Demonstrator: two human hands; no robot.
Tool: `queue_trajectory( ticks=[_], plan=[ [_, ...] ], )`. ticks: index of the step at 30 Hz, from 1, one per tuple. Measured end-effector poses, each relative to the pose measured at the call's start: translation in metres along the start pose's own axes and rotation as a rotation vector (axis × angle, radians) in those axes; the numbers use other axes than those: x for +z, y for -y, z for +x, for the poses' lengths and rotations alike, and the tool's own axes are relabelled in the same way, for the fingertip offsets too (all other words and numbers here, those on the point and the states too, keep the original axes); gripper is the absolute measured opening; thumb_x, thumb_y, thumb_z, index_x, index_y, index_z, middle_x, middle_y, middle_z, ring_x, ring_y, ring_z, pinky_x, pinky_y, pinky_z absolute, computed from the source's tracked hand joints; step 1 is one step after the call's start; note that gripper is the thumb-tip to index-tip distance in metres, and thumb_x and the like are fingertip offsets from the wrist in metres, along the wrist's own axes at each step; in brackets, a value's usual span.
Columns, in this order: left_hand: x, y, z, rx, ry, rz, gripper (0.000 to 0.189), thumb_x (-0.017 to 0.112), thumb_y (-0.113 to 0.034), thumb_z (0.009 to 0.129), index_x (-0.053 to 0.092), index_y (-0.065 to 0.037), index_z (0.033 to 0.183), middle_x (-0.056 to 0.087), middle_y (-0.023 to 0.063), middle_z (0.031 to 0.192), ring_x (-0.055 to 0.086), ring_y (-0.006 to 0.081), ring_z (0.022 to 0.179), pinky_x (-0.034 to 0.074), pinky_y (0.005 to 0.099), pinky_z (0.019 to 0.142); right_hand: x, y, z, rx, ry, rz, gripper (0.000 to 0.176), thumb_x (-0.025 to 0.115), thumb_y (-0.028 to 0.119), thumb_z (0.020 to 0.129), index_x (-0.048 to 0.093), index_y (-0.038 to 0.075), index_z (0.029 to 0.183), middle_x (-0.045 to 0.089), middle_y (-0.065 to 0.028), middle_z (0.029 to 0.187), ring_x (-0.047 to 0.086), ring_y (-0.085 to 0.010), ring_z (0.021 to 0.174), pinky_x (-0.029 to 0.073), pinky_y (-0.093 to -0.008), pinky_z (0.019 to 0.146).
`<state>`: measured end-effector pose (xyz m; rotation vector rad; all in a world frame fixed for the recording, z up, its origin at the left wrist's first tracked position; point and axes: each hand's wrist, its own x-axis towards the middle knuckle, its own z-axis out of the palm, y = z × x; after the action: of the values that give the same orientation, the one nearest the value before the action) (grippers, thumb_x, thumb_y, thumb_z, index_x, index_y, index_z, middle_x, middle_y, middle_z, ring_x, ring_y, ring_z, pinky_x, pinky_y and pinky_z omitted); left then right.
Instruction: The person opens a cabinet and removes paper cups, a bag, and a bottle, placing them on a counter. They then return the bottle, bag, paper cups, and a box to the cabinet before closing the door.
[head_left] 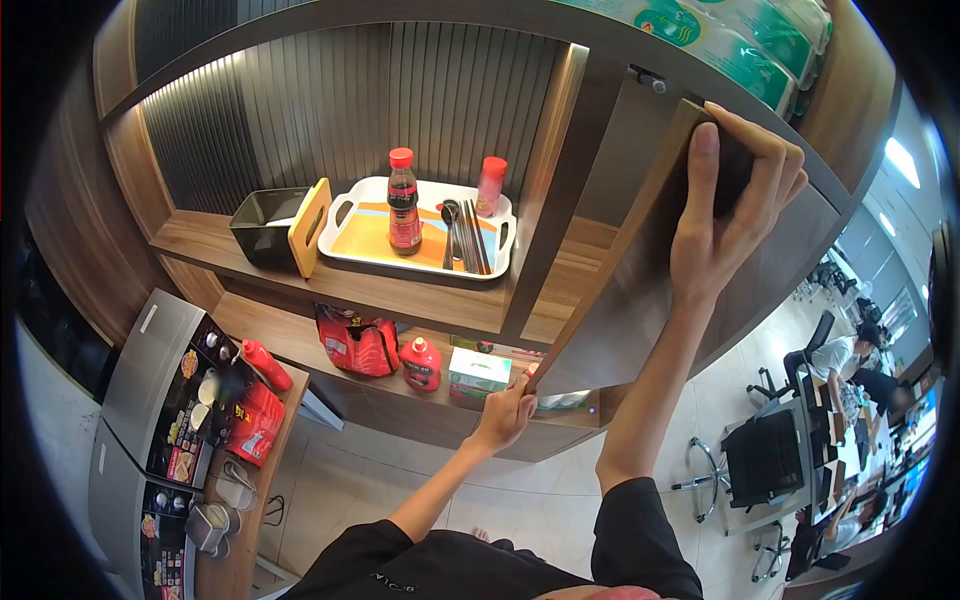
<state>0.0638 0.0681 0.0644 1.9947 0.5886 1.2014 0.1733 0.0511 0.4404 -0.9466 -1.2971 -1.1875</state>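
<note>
A brown wooden cabinet door (625, 285) stands swung out at an angle from the shelf unit. My right hand (735, 195) is closed over its top corner, with the thumb along the near side and the fingers bent round the edge. Lower down, my left hand (505, 412) grips the door's bottom corner, its fingers curled; part of the grip is hidden. A small metal fitting (652, 82) shows at the top of the opening beside the door. Behind the door, the cabinet's inner shelf (570, 265) is partly visible.
Left of the opening, a white tray (345, 255) holds a red-capped bottle (403, 205), a jar (491, 187), chopsticks and a spoon. A dark box (262, 230) stands beside it. Below are red packages (357, 343) and a tissue box (478, 372). Chairs (765, 450) and people are at right.
</note>
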Motion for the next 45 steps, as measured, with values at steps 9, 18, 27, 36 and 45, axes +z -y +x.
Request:
queue_trajectory(
  ticks=[9,18,27,36,45],
  plan=[
    [0.0,0.012,0.008,-0.025,0.04,-0.057,0.034,0.033,-0.034,0.106,0.043,-0.002,0.102,0.055,0.007,0.058,0.059,0.0258,0.05,0.045,0.0342,0.05,0.012,-0.008,-0.001,-0.024,-0.026,0.005,0.016,0.066,0.028,0.093,0.069,0.014,0.1,0.056,0.0001,0.094,0.045,-0.0173,0.09,0.032,-0.0323,0.087],
    [-0.001,0.011,0.017,-0.13,0.04,-0.071,0.03,0.033,-0.035,0.106,0.045,-0.008,0.101,0.058,0.0062,0.062,0.061,0.0321,0.059,0.046,0.0407,0.055,0.021,-0.012,-0.004,-0.029,-0.019,-0.032,0.017,0.063,0.028,0.094,0.07,0.014,0.102,0.056,0.0008,0.095,0.042,-0.0168,0.089,0.032,-0.0308,0.086],
    [-0.003,0.014,0.028,-0.132,0.031,-0.107,0.036,0.03,-0.039,0.106,0.045,-0.008,0.096,0.058,0.0067,0.061,0.061,0.0317,0.058,0.046,0.0391,0.054,0.032,-0.019,-0.005,-0.037,-0.024,-0.03,0.015,0.065,0.03,0.093,0.069,0.018,0.101,0.05,0.0008,0.091,0.041,-0.0179,0.091,0.031,-0.0335,0.086],
    [-0.004,-0.001,0.033,-0.314,-0.012,-0.455,0.029,0.044,-0.031,0.105,0.048,-0.003,0.111,0.057,0.0048,0.067,0.058,0.0184,0.059,0.044,0.0343,0.051,0.041,-0.022,-0.007,-0.035,-0.032,-0.043,0.014,0.065,0.028,0.093,0.069,0.018,0.101,0.05,0.0009,0.093,0.04,-0.0193,0.091,0.032,-0.0327,0.085],
    [-0.045,-0.037,0.055,-0.011,-0.479,0.131,0.097,0.09,-0.041,0.066,0.035,0.001,0.135,0.039,0.0186,0.133,0.042,0.0306,0.123,0.035,0.0418,0.105,0.048,-0.028,-0.008,-0.059,-0.046,-0.053,0.015,0.065,0.026,0.093,0.071,0.016,0.102,0.053,0.0015,0.095,0.041,-0.0173,0.091,0.032,-0.032,0.087]
  ],
)
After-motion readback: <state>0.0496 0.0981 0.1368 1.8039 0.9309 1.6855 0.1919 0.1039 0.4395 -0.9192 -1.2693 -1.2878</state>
